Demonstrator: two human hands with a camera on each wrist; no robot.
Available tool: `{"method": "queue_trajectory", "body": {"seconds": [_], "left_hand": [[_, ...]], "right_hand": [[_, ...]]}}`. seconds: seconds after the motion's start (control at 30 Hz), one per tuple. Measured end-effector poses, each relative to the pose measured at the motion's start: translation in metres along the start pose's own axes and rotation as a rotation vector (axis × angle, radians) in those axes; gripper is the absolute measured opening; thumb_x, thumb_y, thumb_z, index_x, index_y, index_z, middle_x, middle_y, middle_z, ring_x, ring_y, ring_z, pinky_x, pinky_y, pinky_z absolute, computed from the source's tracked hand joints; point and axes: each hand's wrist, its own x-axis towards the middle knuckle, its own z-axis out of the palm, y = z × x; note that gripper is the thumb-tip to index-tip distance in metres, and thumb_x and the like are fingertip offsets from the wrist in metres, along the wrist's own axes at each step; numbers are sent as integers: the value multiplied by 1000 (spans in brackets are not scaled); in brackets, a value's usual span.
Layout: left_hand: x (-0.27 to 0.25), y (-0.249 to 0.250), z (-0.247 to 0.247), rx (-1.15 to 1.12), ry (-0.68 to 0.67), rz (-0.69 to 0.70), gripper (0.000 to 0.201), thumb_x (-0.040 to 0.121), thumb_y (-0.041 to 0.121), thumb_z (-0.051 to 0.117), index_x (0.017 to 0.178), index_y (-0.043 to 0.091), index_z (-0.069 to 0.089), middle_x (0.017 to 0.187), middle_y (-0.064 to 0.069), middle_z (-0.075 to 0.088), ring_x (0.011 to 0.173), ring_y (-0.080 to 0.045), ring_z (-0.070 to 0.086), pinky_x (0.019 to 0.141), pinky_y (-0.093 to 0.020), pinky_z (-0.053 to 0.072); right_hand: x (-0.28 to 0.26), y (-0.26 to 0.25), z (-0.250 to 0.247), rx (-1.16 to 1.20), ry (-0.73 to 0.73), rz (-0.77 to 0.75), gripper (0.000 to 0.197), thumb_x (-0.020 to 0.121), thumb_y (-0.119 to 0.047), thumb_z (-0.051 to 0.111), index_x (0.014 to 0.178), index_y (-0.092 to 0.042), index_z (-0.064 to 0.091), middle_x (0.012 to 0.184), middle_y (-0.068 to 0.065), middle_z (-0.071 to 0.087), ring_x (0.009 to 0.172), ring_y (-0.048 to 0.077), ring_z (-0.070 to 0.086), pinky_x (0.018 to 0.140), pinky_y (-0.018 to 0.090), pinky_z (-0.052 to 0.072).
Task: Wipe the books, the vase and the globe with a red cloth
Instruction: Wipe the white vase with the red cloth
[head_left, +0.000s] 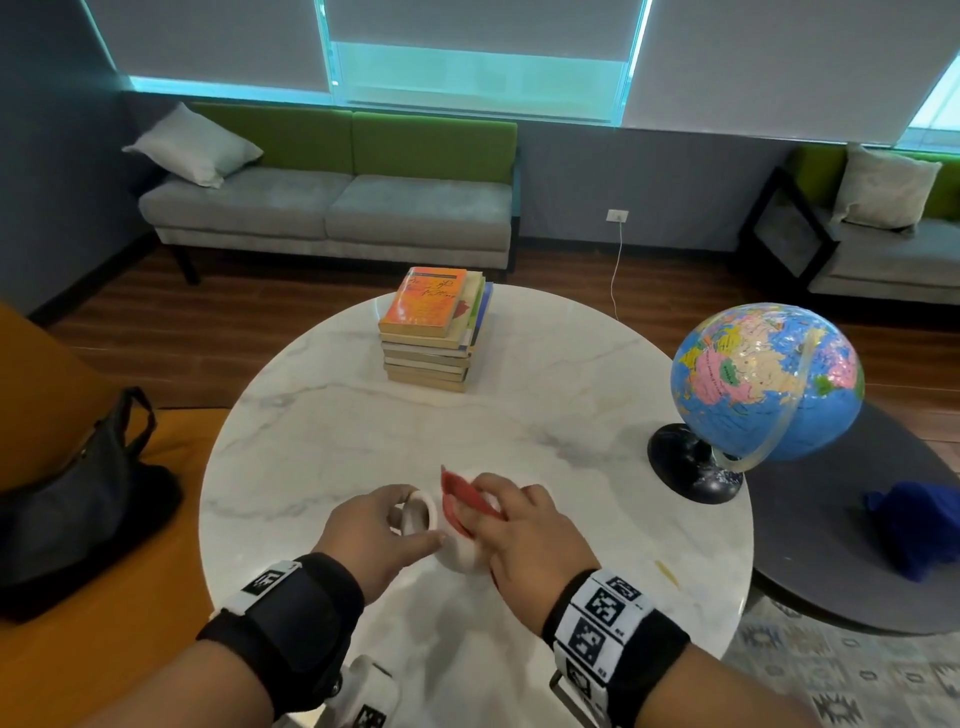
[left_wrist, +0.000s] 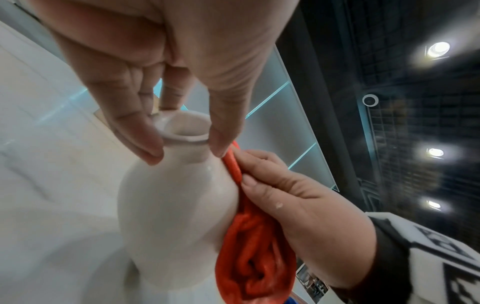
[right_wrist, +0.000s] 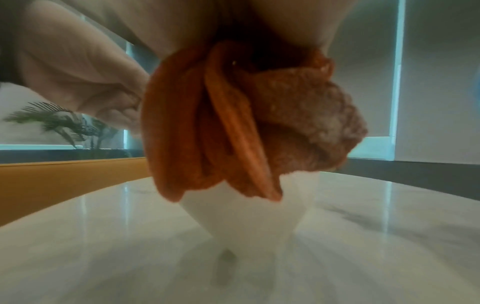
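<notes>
A white vase (head_left: 457, 556) (left_wrist: 171, 205) (right_wrist: 244, 218) stands upright near the front of the round marble table (head_left: 322, 431). My left hand (head_left: 384, 530) (left_wrist: 182, 135) pinches its rim with thumb and fingers. My right hand (head_left: 524, 530) (left_wrist: 291, 199) holds a bunched red cloth (head_left: 462, 499) (left_wrist: 254, 246) (right_wrist: 233, 131) and presses it against the vase's right side. A stack of books (head_left: 436, 332) sits at the table's far side. A blue globe (head_left: 763, 384) on a black base stands at the right edge.
A black bag (head_left: 78, 493) lies on the orange seat at the left. A lower dark table (head_left: 841, 571) at the right carries a blue cloth (head_left: 914, 525). Grey and green sofas (head_left: 332, 208) line the far wall. A small yellow mark (head_left: 667, 571) lies on the marble.
</notes>
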Motion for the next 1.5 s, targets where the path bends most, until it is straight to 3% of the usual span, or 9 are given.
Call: {"method": "queue_trajectory", "body": {"seconds": [0.1, 0.2, 0.43, 0.6, 0.7, 0.9, 1.17, 1.3, 1.5], "left_hand": [[0, 2, 0, 33, 4, 15, 31, 71, 34, 80, 95, 31, 62, 79, 6, 69, 77, -14, 66, 73, -25, 50], [-2, 8, 2, 77, 10, 58, 26, 73, 36, 78, 87, 33, 57, 78, 4, 68, 78, -14, 65, 73, -24, 49], [-6, 9, 2, 109, 36, 95, 18, 71, 32, 78, 81, 28, 63, 67, 5, 64, 64, -7, 57, 55, -9, 40], [-5, 11, 5, 125, 29, 125, 22, 71, 35, 78, 73, 33, 56, 65, 10, 60, 62, -1, 53, 54, -9, 38], [-6, 16, 9, 119, 8, 160, 18, 70, 34, 78, 79, 30, 63, 65, 8, 63, 59, -1, 54, 55, -11, 41], [-6, 10, 8, 117, 55, 142, 25, 70, 32, 76, 63, 25, 53, 50, 7, 48, 47, -2, 45, 50, -11, 37], [-5, 16, 5, 105, 28, 137, 32, 72, 29, 77, 68, 41, 48, 66, 11, 60, 63, -1, 54, 55, -7, 40], [-3, 13, 4, 111, 39, 115, 19, 72, 31, 76, 69, 31, 57, 65, 0, 63, 64, -12, 57, 57, -14, 42], [-3, 11, 8, 106, 22, 137, 24, 68, 36, 79, 86, 32, 64, 63, 11, 60, 57, 3, 53, 53, -8, 37]], "right_hand": [[1, 10, -6, 20, 33, 110, 52, 88, -40, 23, 138, -53, 27, 144, -11, 23, 116, 24, 35, 92, 36, 44], [10, 13, -17, -15, 48, 206, 52, 92, -28, 41, 139, -48, 30, 139, -8, 25, 113, 23, 34, 91, 35, 45], [9, -6, -15, -132, -4, -24, 51, 88, -31, 57, 135, -43, 43, 111, -5, 44, 98, 25, 43, 68, 32, 39], [12, 1, -34, -86, -1, 121, 47, 92, -33, 48, 138, -40, 41, 117, -5, 43, 103, 23, 37, 87, 34, 43], [22, -23, -36, -64, -58, 66, 43, 87, -40, 56, 129, -37, 51, 111, -6, 45, 101, 22, 40, 87, 34, 43], [3, -25, -34, 9, -120, 30, 36, 96, -26, 44, 131, -29, 51, 114, -3, 48, 104, 23, 41, 89, 35, 43], [13, -26, -37, 1, -137, 47, 36, 96, -28, 44, 132, -28, 51, 115, -1, 49, 105, 23, 42, 89, 33, 41], [10, -28, -36, 30, -126, 36, 34, 98, -25, 40, 129, -26, 53, 115, -1, 49, 106, 24, 43, 92, 34, 40], [21, -28, -37, 15, -110, 48, 37, 94, -28, 48, 131, -30, 51, 114, -2, 50, 104, 24, 42, 91, 36, 42]]}}
